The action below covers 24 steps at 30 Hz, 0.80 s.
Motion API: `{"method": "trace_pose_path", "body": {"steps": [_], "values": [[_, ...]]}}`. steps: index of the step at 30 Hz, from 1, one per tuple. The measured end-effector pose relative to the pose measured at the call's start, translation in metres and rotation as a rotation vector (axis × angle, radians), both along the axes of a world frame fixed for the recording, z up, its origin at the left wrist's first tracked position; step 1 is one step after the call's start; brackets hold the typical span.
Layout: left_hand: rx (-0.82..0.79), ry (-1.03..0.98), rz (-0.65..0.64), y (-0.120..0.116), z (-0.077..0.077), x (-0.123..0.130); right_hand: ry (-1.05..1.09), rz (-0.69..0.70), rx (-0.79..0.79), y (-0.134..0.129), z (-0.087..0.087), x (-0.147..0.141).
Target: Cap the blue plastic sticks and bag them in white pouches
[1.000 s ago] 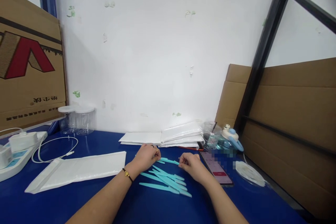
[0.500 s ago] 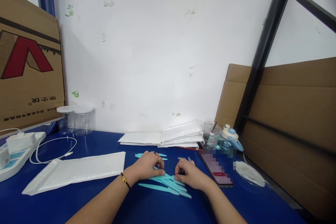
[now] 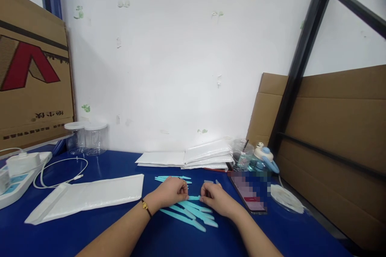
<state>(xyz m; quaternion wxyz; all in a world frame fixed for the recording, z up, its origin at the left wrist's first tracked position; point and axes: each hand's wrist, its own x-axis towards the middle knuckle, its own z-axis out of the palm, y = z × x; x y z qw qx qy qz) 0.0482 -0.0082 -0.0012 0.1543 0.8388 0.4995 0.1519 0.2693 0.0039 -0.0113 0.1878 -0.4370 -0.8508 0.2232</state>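
Turquoise stick [image 3: 194, 198]: pinched by left hand [image 3: 184, 197], right hand [image 3: 203, 198]
Plastic cup [image 3: 243, 152]: straw [image 3: 246, 145] inside, stick's two o'clock
Desk edge [image 3: 330, 236]: four o'clock

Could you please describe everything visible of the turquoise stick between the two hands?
The turquoise stick is slim, smooth-looking and probably plastic. Only a short, nearly level stretch shows between the left hand and right hand, which pinch it and hide its ends. It is at the far side of a pile of similar sticks on the blue table; whether it touches them is unclear.
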Motion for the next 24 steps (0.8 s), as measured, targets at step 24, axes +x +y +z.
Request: {"method": "trace_pose_path", "body": {"steps": [24], "values": [[0.013,-0.017,-0.057,-0.001,0.009,-0.013,-0.11,0.066,-0.012,-0.007,0.012,0.01]]}}
